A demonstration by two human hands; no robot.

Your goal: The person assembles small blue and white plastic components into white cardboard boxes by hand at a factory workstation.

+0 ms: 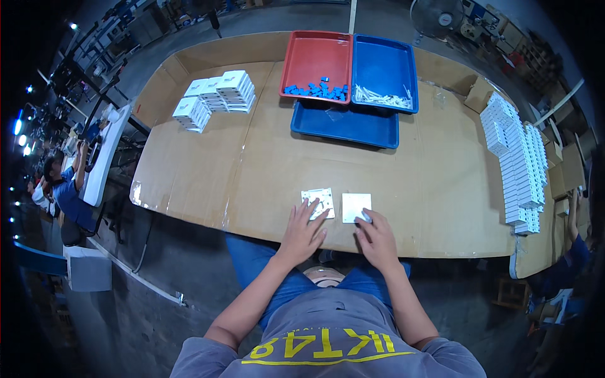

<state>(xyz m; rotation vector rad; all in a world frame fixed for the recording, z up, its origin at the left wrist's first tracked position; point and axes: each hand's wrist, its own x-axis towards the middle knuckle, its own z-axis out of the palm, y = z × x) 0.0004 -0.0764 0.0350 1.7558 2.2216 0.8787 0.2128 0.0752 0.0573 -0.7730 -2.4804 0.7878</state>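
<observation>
Two white square plastic plates lie side by side near the table's front edge. My left hand (304, 232) rests with spread fingers over the left plate (325, 194), whose face shows openings and raised detail; the fingers cover part of it. The right plate (355, 203) looks flat and mostly plain. At its lower right corner, my right hand (379, 242) has bent fingers, the thumb lower than the index finger. A small pale bluish piece (366, 217) shows at those fingertips, too small to name.
Beyond the plates stand a red tray (315, 60) of small blue parts, a blue tray (384, 63) of thin white pieces and a lower blue tray (343, 129). White square stacks (217, 91) stand far left; tall white stacks (520, 170) line the right. Another person (72, 192) works at left.
</observation>
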